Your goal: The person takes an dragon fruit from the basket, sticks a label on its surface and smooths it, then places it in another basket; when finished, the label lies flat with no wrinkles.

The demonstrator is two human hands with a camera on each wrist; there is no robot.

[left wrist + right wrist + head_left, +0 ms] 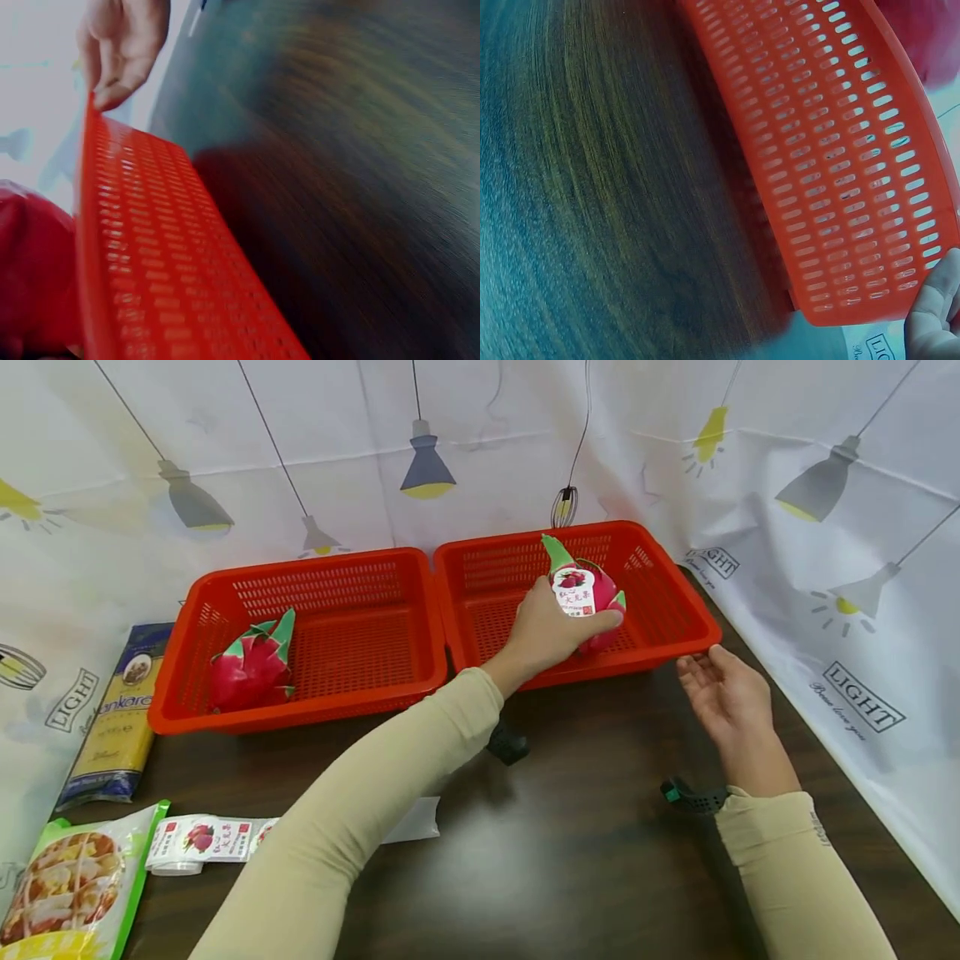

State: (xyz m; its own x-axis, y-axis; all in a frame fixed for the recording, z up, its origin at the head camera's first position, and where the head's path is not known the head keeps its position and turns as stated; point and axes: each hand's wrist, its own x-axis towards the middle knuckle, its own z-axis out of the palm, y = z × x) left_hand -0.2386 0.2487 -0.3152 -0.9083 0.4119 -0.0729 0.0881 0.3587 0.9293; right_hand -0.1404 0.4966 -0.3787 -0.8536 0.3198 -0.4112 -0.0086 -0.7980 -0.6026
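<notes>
My left hand (549, 631) grips a pink dragon fruit (609, 589) with green leaf tips, inside the right red plastic basket (637, 658). A white label (573, 596) with a fruit picture and Chinese characters shows on the fruit's near side, beside my thumb. At the front right corner of this basket, my right hand (733, 700) pinches the rim, palm turned up. The right wrist view shows the thumb and a finger at that corner of the perforated wall (832, 172). Another dragon fruit (251, 670) lies in the left red basket (311, 568).
A strip of printed labels (217, 839) lies on the dark wooden table, partly behind my left sleeve; a white strip end (416, 822) emerges beyond it. A yellow and blue packet (120, 718) and a green-edged food bag (82, 881) line the left side. Printed white cloth (495, 452) hangs behind.
</notes>
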